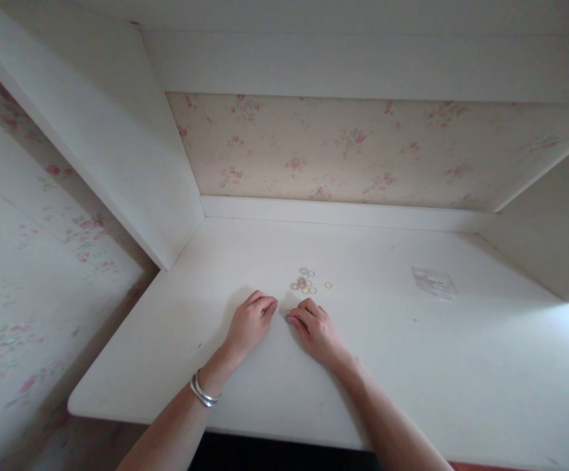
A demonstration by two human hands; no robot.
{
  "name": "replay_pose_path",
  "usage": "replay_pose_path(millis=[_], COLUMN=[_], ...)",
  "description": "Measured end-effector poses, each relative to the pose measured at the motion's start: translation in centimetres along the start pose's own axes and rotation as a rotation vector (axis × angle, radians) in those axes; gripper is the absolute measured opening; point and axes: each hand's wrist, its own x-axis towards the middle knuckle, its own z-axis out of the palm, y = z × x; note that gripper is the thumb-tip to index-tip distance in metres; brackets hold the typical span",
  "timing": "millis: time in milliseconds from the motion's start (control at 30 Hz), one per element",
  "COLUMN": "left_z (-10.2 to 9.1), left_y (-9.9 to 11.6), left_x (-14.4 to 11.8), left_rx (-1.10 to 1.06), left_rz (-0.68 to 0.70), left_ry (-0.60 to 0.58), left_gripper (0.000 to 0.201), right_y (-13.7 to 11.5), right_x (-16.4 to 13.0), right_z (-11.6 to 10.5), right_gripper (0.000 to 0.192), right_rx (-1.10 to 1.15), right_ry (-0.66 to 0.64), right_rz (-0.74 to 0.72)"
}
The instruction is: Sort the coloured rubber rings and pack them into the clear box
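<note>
Both hands rest knuckles-up on the white desk (412, 366) at lower centre of the frame. Left hand (251, 322): fingers curled under; contents, if any, hidden. Right hand (315, 328): fingertips pinched together at the desk surface; whether they grip anything cannot be told. Small coloured rings (307, 282) lie just above the hands, too tiny to count. A clear packet (433, 282), right of centre, is barely legible.

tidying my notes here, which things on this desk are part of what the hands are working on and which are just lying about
In hand: small coloured rings clustered just beyond the fingertips; left hand and right hand, both curled on the white desk.

Lying about: clear plastic packet off to the right; silver bracelet on the left wrist.
</note>
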Motion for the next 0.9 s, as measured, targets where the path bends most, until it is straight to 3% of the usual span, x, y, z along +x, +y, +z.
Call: replay_pose_path(millis=[233, 533, 900], left_z=[0.21, 0.07, 0.11], left_y=[0.07, 0.39, 0.42], left_x=[-0.16, -0.47, -0.48], left_rx=[0.022, 0.145, 0.172], left_rz=[0.0, 0.018, 0.017], left_ry=[-0.041, -0.153, -0.145], left_gripper=[0.021, 0.023, 0.023], right_y=[-0.16, -0.52, -0.06], right_x=[0.14, 0.15, -0.04], right_z=[0.01, -0.11, 0.07], right_gripper=[0.021, 0.02, 0.016], right_rx=[-0.088, -0.115, -0.104], right_ry=[-0.075, -0.056, -0.072], right_rz=[-0.035, -0.051, -0.037])
